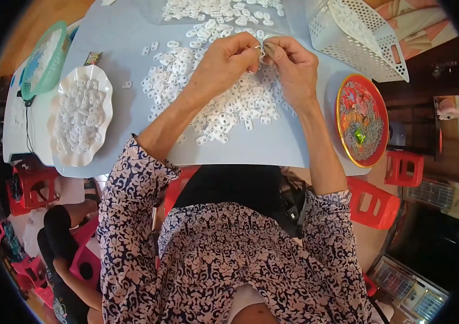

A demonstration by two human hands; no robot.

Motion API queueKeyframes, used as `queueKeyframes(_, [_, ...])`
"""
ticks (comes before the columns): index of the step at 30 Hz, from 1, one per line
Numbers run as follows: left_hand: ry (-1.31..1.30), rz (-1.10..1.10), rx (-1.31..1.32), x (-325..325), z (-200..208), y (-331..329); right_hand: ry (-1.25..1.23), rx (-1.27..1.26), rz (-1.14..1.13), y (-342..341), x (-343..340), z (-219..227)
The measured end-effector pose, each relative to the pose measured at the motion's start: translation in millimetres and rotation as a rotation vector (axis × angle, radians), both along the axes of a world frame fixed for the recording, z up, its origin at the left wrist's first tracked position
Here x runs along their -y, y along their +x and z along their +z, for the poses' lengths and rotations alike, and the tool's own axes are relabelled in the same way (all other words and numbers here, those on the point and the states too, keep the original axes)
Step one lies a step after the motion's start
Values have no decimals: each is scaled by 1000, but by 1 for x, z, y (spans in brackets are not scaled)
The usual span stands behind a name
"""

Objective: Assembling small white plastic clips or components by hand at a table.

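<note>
Your fingertips meet over one tiny piece

Your left hand [224, 60] and your right hand [298, 63] come together above the table [127, 121]. The thumb and finger of each hand are pinched on a small pale piece [262, 51], right in the gap where your hands meet. Your fingers hide most of it, so you cannot tell its full shape.

Under your hands and wrists lies a big, messy heap of white pieces [221, 116], with little holes in them. To your left sits a white wavy plate [107, 89] full of pieces like these, and past it a green basket [61, 51]. To your right is a red plate [383, 119] with a gold edge, filled with grey and bright bits. Farther up on that side stands a white basket [342, 49] with holes in its sides.
</note>
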State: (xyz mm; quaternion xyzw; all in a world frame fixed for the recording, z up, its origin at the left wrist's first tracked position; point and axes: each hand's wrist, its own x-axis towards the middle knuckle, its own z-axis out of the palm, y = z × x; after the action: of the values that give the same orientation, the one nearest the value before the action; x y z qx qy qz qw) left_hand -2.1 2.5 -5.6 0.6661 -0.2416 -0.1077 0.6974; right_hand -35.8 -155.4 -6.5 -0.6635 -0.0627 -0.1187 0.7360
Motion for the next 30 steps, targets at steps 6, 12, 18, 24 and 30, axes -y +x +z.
queueKeyframes(6, [15, -29, 19, 1, 0, 0, -44, -6, -42, -3, 0, 4])
queueKeyframes(12, [-42, -47, -68, 3, 5, -4, -101, 58, -87, -3, -2, 0])
queueKeyframes(18, [-120, -72, -164, 2, 6, -4, -62, 11, -65, -5, -6, 8])
queueKeyframes(24, [-143, -134, -134, -3, 1, 1, -77, 31, 19, -3, 1, 6])
queueKeyframes(30, [-76, -94, -68, 1, 3, 1, -111, 10, 3, -3, 3, 5])
